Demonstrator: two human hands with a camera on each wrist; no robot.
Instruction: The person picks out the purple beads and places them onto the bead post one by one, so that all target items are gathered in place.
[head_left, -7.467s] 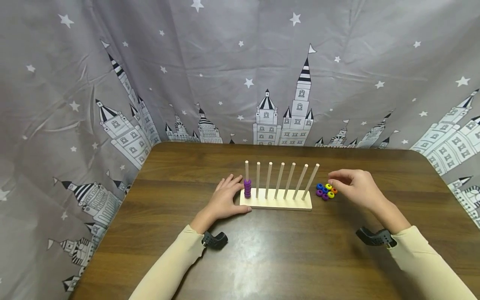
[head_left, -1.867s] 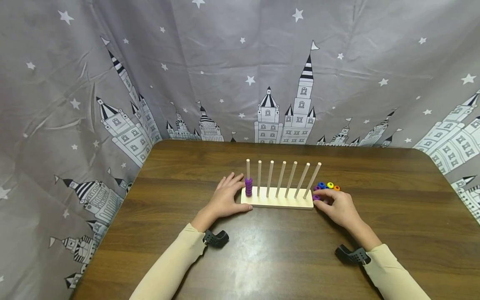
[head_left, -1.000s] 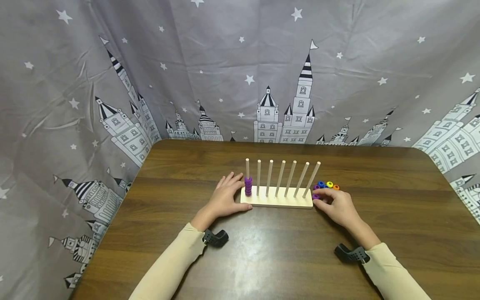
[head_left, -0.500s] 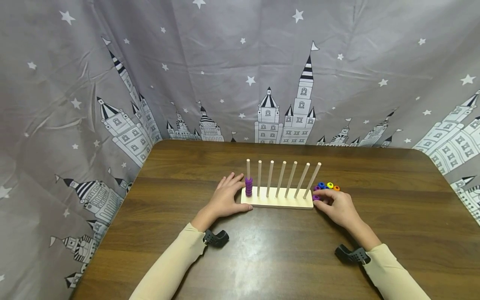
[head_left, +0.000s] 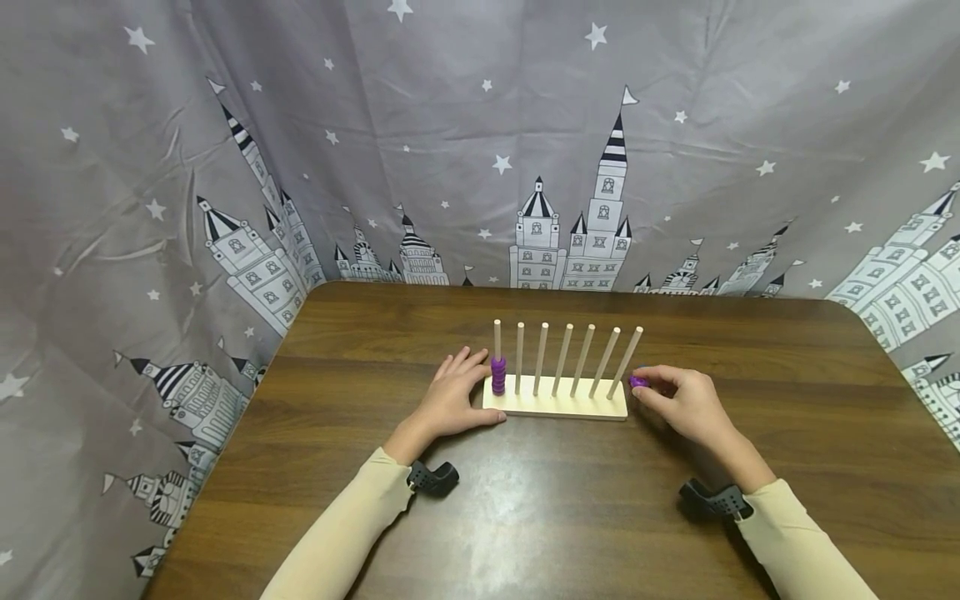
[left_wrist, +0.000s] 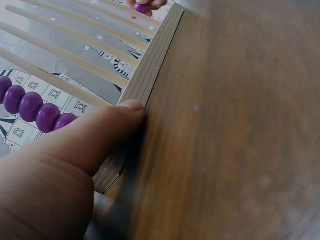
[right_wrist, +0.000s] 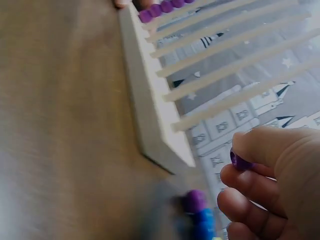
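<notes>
A pale wooden peg stand (head_left: 555,404) with a row of upright pegs sits on the table. Several purple beads (head_left: 498,377) are stacked on its leftmost peg; the other pegs are bare. My left hand (head_left: 450,402) holds the stand's left end, thumb along the front edge and fingers spread around behind. Just off the stand's right end, my right hand (head_left: 690,404) pinches a purple bead (right_wrist: 241,161) between thumb and fingertips, raised above the table. Below it in the right wrist view lie another purple bead (right_wrist: 195,201) and a blue bead (right_wrist: 203,223); my right hand hides most loose beads from the head view.
The brown wooden table (head_left: 525,508) extends on all sides of the stand. Behind and to the left hangs a grey curtain (head_left: 420,100) printed with castles and stars. Each wrist wears a black strapped mount (head_left: 433,479).
My right hand has come from farther right to the beads beside the stand, then lifted a purple bead up and slightly back. My left hand has stayed on the stand's left end.
</notes>
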